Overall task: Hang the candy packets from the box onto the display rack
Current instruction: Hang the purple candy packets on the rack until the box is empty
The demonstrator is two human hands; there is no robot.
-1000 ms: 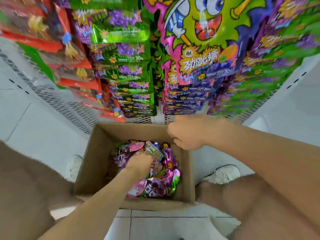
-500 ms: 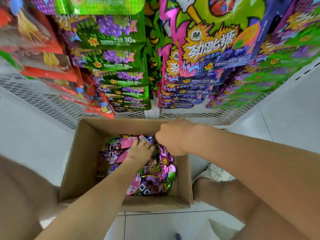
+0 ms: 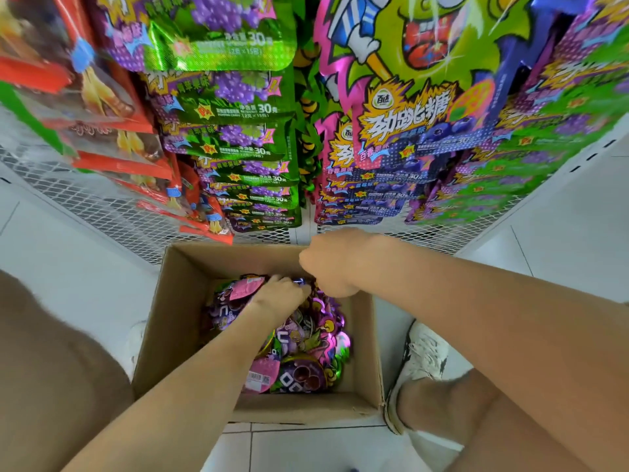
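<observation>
An open cardboard box point(image 3: 177, 311) stands on the floor between my feet, with several shiny purple and pink candy packets point(image 3: 306, 356) piled inside. My left hand point(image 3: 277, 296) is down in the box, fingers pressed onto the packets at the far end of the pile; I cannot see whether it grips one. My right hand point(image 3: 335, 264) hovers over the box's far right corner as a loose fist, its fingers hidden. Above the box hangs the white mesh display rack point(image 3: 112, 212), full of green grape packets point(image 3: 238, 137) and purple-pink packets point(image 3: 391, 155).
Red-edged snack packets point(image 3: 129, 144) hang at the rack's left. White tiled floor point(image 3: 78, 274) surrounds the box. My white shoe point(image 3: 418, 362) stands right of the box, and my knees frame it on both sides.
My left hand has slid toward the far end of the pile. My right hand has come lower and left, over the box's corner. The view has moved closer to the rack.
</observation>
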